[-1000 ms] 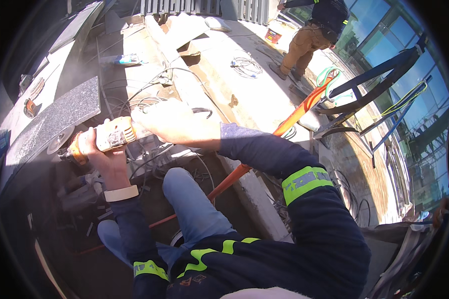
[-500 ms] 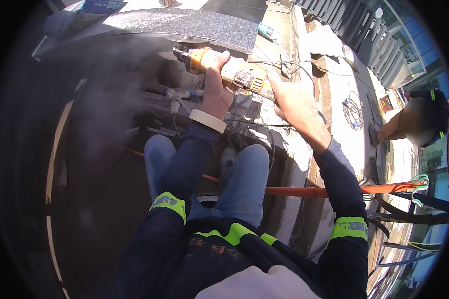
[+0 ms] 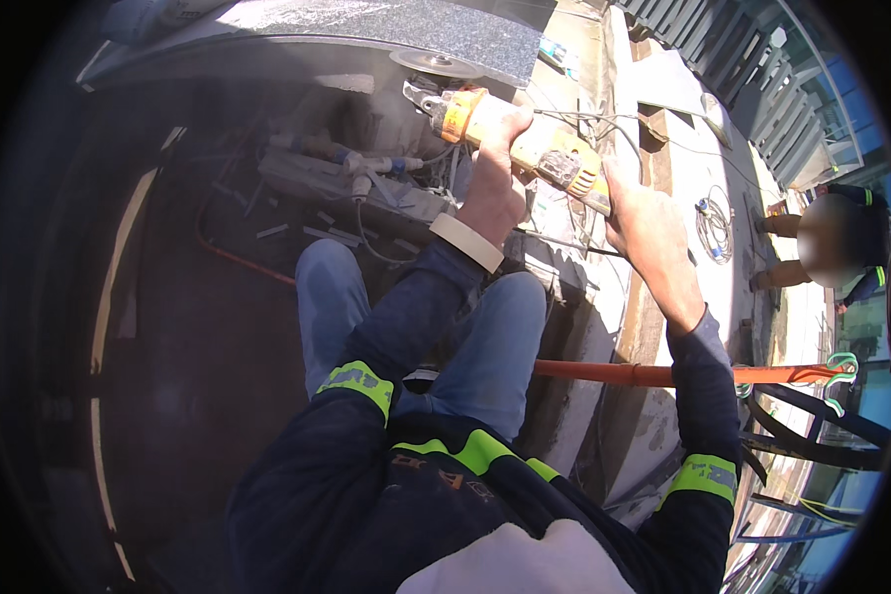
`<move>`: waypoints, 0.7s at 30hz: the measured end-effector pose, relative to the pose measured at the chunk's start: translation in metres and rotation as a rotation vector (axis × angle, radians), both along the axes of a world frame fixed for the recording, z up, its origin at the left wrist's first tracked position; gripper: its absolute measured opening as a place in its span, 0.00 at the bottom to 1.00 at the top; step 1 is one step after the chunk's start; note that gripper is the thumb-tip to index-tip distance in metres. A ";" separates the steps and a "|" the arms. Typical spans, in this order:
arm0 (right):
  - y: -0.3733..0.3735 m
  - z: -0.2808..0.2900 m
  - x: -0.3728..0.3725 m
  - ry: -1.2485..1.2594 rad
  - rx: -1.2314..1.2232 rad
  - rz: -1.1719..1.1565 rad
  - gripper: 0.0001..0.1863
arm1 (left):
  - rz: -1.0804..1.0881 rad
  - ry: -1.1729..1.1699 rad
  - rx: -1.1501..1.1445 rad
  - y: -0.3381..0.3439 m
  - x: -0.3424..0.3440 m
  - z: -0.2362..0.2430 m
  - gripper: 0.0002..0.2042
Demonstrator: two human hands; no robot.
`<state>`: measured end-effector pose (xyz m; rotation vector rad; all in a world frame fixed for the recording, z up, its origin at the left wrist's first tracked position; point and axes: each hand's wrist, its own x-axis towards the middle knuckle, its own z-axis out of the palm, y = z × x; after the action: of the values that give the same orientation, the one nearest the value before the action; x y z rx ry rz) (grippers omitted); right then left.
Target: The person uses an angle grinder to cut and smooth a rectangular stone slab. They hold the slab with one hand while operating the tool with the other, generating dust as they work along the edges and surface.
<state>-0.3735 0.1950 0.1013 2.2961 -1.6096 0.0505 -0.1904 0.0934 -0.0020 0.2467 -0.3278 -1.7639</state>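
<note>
Speckled grey slab (image 3: 475,35) runs across in front of the person. Orange pole (image 3: 624,373) extends off to the right of the right leg (image 3: 495,346). Yellow-orange angle grinder (image 3: 544,153) is held tilted, just this side of the slab's near edge. Hands apart, both clamped on it: left hand (image 3: 500,168) round the body, right hand (image 3: 651,230) at the rear end. Disc (image 3: 436,62) is at the slab edge; can't tell if touching.

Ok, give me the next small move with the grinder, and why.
Probably ease the grinder slightly along the near edge of the speckled slab: its disc sits at that edge, short of the right-hand corner, and the left hand grips the front of the body, the right hand the rear. Whether the disc touches, I can't tell.
</note>
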 end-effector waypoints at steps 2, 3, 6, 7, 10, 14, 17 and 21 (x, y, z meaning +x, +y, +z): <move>-0.002 -0.001 0.005 0.014 0.013 -0.019 0.35 | -0.017 -0.020 -0.004 -0.001 0.008 0.001 0.15; -0.004 0.000 0.010 0.038 0.024 -0.044 0.36 | -0.014 -0.014 -0.014 -0.002 0.010 0.001 0.16; -0.012 -0.004 0.012 0.063 0.011 -0.034 0.37 | -0.017 0.070 -0.021 -0.007 0.014 0.006 0.11; -0.017 -0.005 0.017 0.060 -0.003 0.000 0.38 | -0.003 0.049 -0.024 -0.010 0.020 0.004 0.12; -0.026 -0.003 0.030 0.052 0.059 -0.015 0.38 | 0.031 0.017 -0.033 -0.019 0.035 0.000 0.14; -0.039 -0.012 0.027 0.025 0.009 0.054 0.32 | 0.042 0.056 -0.010 -0.028 0.037 0.006 0.11; -0.045 -0.011 0.040 0.007 -0.004 0.099 0.31 | 0.040 0.078 -0.016 -0.031 0.048 0.008 0.11; -0.042 -0.002 0.039 0.055 0.009 0.058 0.32 | 0.123 0.134 -0.068 -0.017 0.041 0.018 0.12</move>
<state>-0.3348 0.1531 0.0993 2.3298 -1.5192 -0.0065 -0.1498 0.0760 0.0156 0.0974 -0.2695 -1.6356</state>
